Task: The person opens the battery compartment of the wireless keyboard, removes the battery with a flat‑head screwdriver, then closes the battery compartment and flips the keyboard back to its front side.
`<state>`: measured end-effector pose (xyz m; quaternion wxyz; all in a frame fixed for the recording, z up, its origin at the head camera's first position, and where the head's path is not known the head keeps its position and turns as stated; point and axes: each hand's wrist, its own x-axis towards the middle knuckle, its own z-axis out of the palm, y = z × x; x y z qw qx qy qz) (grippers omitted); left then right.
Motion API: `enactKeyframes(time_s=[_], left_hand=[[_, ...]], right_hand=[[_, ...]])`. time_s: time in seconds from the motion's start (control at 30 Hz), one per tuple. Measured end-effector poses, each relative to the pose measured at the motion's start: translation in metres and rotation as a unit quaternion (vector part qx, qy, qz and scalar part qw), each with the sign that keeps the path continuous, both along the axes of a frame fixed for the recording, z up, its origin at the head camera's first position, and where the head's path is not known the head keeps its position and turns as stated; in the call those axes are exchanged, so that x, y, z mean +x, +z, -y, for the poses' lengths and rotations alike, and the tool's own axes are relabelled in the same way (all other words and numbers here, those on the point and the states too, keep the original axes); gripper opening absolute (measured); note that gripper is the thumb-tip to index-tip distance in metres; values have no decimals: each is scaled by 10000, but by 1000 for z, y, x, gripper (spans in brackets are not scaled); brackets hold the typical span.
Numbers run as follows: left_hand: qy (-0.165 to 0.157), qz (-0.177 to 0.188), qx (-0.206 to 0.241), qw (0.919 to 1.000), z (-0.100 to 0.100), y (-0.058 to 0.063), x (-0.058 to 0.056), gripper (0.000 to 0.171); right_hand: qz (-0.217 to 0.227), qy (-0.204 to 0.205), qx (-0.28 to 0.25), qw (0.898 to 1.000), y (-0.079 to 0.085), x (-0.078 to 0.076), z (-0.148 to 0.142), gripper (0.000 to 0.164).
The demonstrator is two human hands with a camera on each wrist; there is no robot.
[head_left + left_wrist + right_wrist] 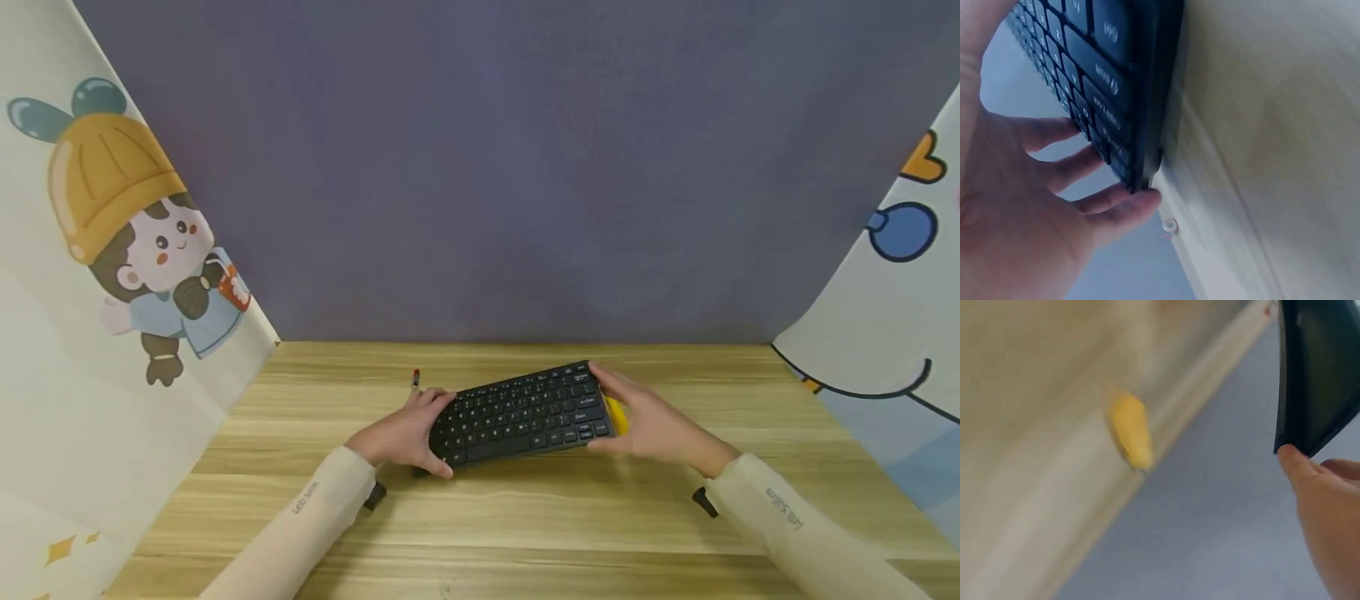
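Observation:
A black keyboard (pixel 525 408) is tilted over the wooden table, its right end raised higher than its left. My left hand (pixel 405 429) grips the left end, with the thumb at the near corner and the fingers along the far edge. Close over the tabletop, that end shows beside the fingers (pixel 1125 209) in the left wrist view. At the other end, my right hand (pixel 656 417) holds the right edge between thumb and fingers. The keyboard's dark underside (pixel 1329 369) faces the right wrist camera.
A yellow elongated object (pixel 1132 430) lies on the table (pixel 540 533), partly hidden behind the keyboard's right end in the head view. Beyond my left hand is a small thin thing with a red tip (pixel 416 378). A grey-blue panel (pixel 510 183) borders the back.

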<state>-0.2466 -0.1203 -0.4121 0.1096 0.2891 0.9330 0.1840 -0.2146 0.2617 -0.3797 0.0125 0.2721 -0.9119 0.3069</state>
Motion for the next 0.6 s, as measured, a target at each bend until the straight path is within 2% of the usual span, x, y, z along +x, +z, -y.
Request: enactKeyframes(time_s=[0.13,0.3,0.6], left_hand=[[-6,-298,-303,9991,2,0,0,116],[-136,-633,-584,9962,-1,-1,0,116],[-192,-862,-571,9945,-4,-1,1,114]], right_hand=[[346,-284,486,9978,-18,0,9,113],[643,-387,991,9922,-32,0,16,114],[1021,-548,1304,9847,-38,-1,20,114]])
